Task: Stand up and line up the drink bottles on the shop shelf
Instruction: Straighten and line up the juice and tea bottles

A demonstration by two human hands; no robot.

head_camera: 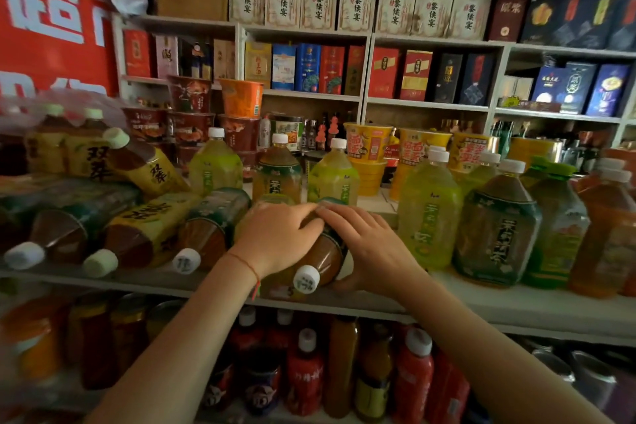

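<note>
Both hands wrap one lying bottle (318,258) between them, the left hand (275,237) over its top, the right hand (368,248) cupping its side, cap toward the person. Best tip it upright slowly, base planted first, clear of the standing bottles (495,220) just right.

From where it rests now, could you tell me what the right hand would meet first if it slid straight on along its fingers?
Probably the left hand: the right hand's fingertips nearly touch it.
</note>
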